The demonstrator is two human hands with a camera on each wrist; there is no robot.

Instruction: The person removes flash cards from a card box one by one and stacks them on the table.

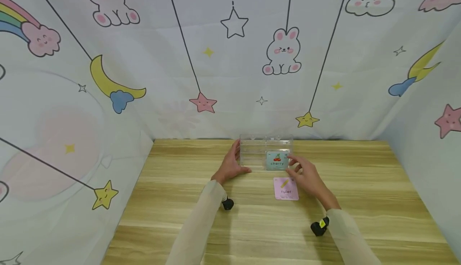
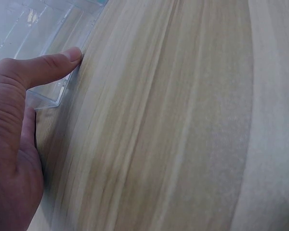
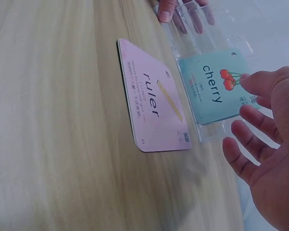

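Observation:
A clear plastic tiered rack point(image 1: 253, 148) stands at the back of the wooden table. My left hand point(image 1: 229, 166) grips its left end, thumb along the front edge and the other fingers at the side; the left wrist view shows that thumb point(image 2: 50, 68) against the rack's lower edge. On the rack's right part leans a teal "cherry" card point(image 1: 277, 164). My right hand point(image 1: 306, 177) is beside this card, fingers loosely bent and spread, one fingertip overlapping the cherry picture in the right wrist view. A pink "ruler" card point(image 3: 154, 103) lies on the table before the rack.
A white cloth point(image 1: 234, 69) printed with rabbits, stars and clouds hangs right behind the rack and along both sides of the table point(image 1: 259, 233). Each wrist wears a small black camera, the right one point(image 1: 319, 227) with a yellow mark.

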